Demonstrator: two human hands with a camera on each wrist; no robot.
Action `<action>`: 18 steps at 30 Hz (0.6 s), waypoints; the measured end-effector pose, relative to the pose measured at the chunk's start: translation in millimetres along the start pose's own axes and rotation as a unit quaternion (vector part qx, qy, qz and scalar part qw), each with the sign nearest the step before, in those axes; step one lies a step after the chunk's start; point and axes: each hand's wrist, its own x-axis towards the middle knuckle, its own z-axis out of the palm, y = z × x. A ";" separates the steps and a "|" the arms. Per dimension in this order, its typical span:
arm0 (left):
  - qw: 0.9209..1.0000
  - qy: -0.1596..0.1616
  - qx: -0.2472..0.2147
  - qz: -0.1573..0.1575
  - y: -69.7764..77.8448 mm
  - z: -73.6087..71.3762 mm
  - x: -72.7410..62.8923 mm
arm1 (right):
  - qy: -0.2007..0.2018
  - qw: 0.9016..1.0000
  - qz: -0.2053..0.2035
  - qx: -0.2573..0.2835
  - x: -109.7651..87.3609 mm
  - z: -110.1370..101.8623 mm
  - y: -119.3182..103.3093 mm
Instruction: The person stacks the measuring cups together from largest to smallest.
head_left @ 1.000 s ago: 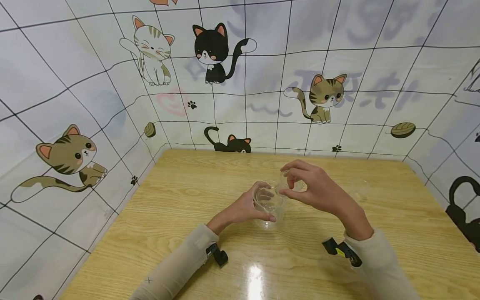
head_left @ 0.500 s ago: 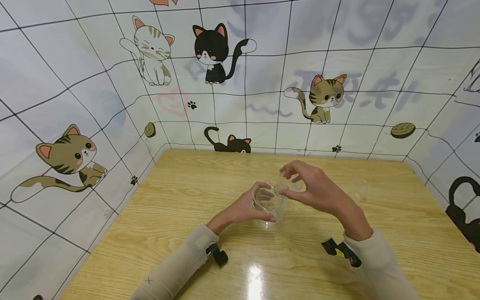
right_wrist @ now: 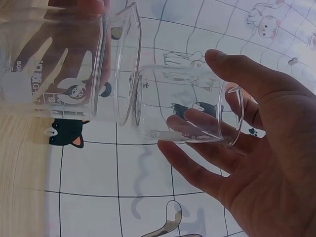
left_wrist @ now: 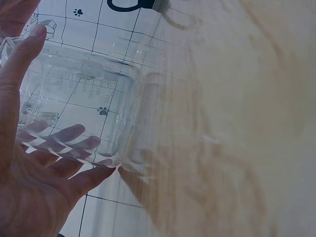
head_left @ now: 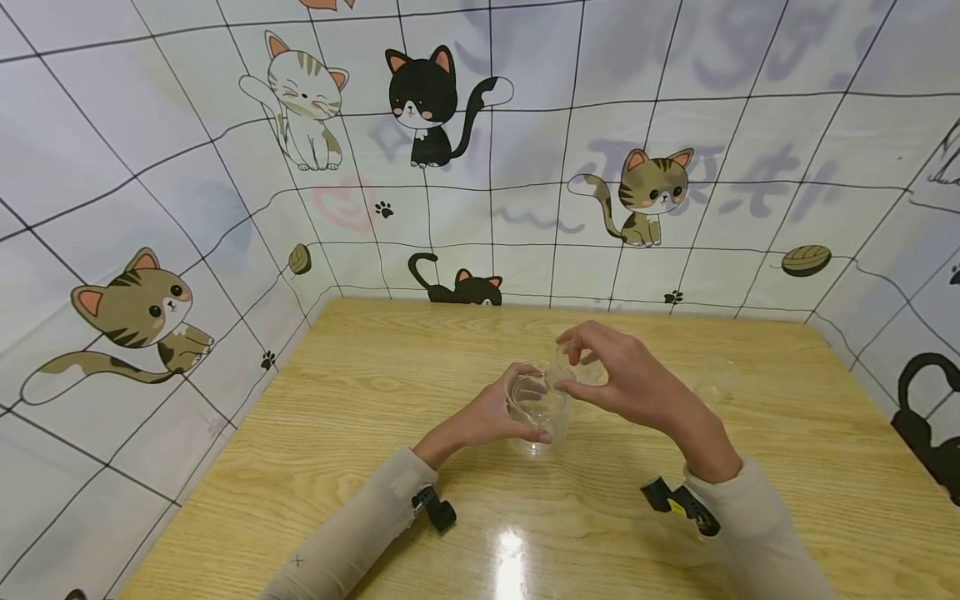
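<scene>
Clearly | large beaker [right_wrist: 73, 92]: transparent, white-printed | small beaker [right_wrist: 180, 108]: transparent | fingers [right_wrist: 191, 168] curled round each

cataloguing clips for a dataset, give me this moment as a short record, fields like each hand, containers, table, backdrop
left hand: grips larger clear glass beaker
right hand: holds smaller clear glass beaker
larger position: upright on light wooden table
smaller position: raised beside the larger one's rim; contact uncertain
third item: faint transparent object on the table, nearer the right forearm; shape unclear
backdrop: white covering with black grid lines, cartoon cats
</scene>
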 end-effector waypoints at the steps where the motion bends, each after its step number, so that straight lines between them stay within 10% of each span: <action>1: 1.000 -0.001 -0.002 0.000 0.2 0.0 0.1 | 0.000 1.000 -0.001 -0.001 0.0 -0.1 -0.3; 18: 1.000 0.005 0.002 -0.006 -1.9 0.0 0.5 | -0.004 1.000 -0.009 -0.012 2.3 3.6 -4.5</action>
